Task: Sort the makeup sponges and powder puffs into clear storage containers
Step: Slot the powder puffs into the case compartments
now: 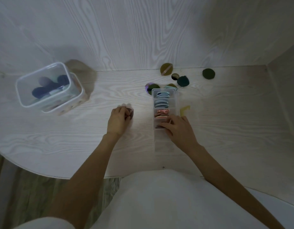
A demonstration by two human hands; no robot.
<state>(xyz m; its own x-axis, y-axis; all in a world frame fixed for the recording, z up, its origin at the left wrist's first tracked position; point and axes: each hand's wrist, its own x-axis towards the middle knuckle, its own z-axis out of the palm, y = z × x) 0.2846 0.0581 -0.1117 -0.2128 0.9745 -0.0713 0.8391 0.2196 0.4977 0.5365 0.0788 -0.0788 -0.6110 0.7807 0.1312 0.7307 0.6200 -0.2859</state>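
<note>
A long clear divided container [176, 100] stands mid-table, with blue puffs [162, 100] upright in its far compartments and pink puffs [161, 113] in the middle one. My right hand [179, 128] lies over its near compartments, fingers reaching in on a pink puff. My left hand [119, 120] holds a bunch of pinkish puffs [130, 112] on the table, left of the container. A clear tub [23, 96] at the left holds dark and pale sponges [48, 87].
Loose olive and dark green puffs [166, 69] [208, 73] [182, 81] lie near the back wall, and more sit just behind the divided container [152, 86]. A yellow piece [184, 110] lies right of it. A wall rises at the right.
</note>
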